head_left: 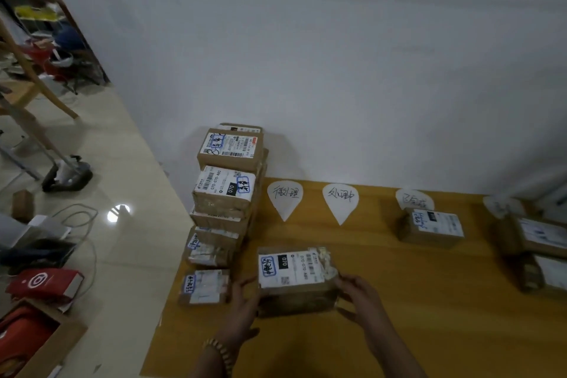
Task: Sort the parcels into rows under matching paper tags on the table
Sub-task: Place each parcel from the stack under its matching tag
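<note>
Both hands, left hand and right hand, clamp the parcel, label reading "070", at six o'clock on the wooden table; paper tags at twelve, against a white wall.

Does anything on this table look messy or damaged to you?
Yes. The parcel held between the left hand and right hand has torn, crumpled tape along its right edge. The stack of parcels at the table's left end is uneven, with boxes shifted and leaning rather than squared up.
</note>
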